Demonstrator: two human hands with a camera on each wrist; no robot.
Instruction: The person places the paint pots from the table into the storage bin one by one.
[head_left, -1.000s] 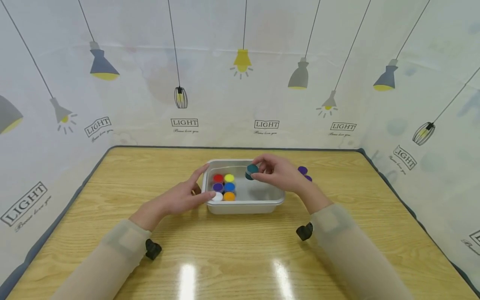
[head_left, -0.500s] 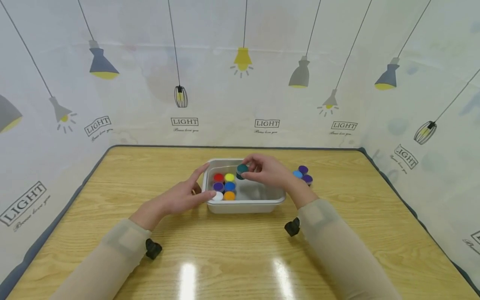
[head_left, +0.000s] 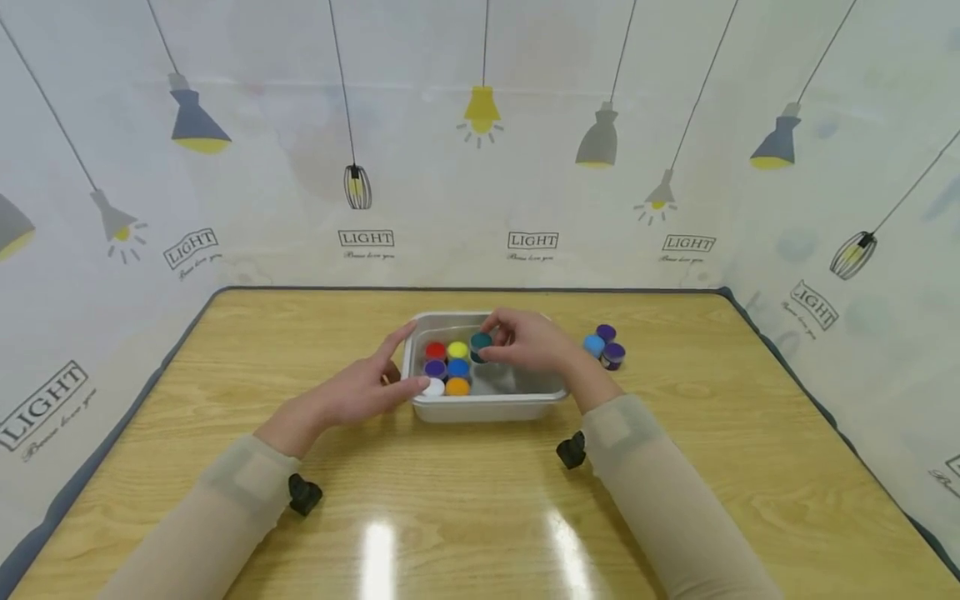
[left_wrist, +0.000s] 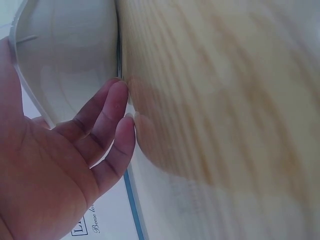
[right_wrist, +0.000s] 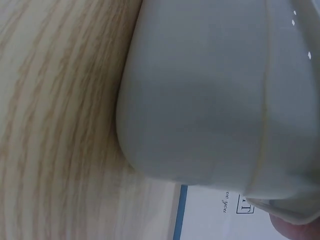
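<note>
In the head view, my right hand [head_left: 528, 340] pinches a small jar with a dark teal lid [head_left: 480, 342] between thumb and fingers, inside the off-white plastic box [head_left: 487, 402]. This jar is beside the yellow-lidded jar [head_left: 457, 350]. Red [head_left: 436, 351], purple [head_left: 435, 368], blue [head_left: 458, 368], white [head_left: 432, 387] and orange [head_left: 457, 386] lids fill the box's left part. My left hand [head_left: 363, 389] rests against the box's left end, index finger along the rim and thumb over the front left corner. The left wrist view shows its other fingertips [left_wrist: 119, 92] touching the table by the box wall.
Right of the box, two purple-lidded jars [head_left: 613, 355] and a light blue-lidded jar [head_left: 594, 344] stand together on the wooden table [head_left: 450, 500]. A printed cloth wall [head_left: 420, 192] encloses the table's back and sides.
My right hand has moved left and slightly down with the teal-lidded jar, from the box's middle to beside the yellow-lidded one. The jars right of the box have come into fuller view. My left hand stays put.
</note>
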